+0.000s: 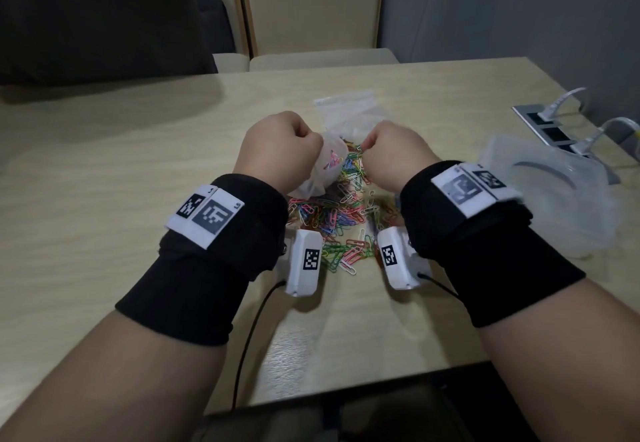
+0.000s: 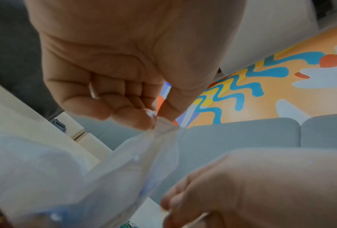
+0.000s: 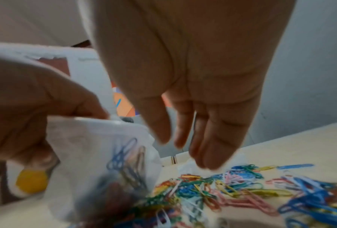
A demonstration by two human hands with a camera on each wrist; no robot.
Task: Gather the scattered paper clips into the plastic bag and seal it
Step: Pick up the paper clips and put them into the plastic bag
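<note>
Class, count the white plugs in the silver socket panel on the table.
2. One white plug at the silver socket panel's far end, the other nearer; crumpled clear plastic may hide more.

Two bare hands are over the table: one left hand [image 1: 277, 150] and one right hand [image 1: 394, 154]. Two small clear plastic zip bags show, one held [image 1: 320, 171], one lying flat [image 1: 346, 109]. The coloured wire paper clips [image 1: 343, 220] are too many to count. One crumpled translucent plastic wrapper [image 1: 550, 199] lies at right.

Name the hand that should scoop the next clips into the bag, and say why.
Right. The left hand pinches the rim of the plastic bag, holding it up, while the right hand hangs with fingers relaxed and holding nothing just above the paper clips on the table.
</note>
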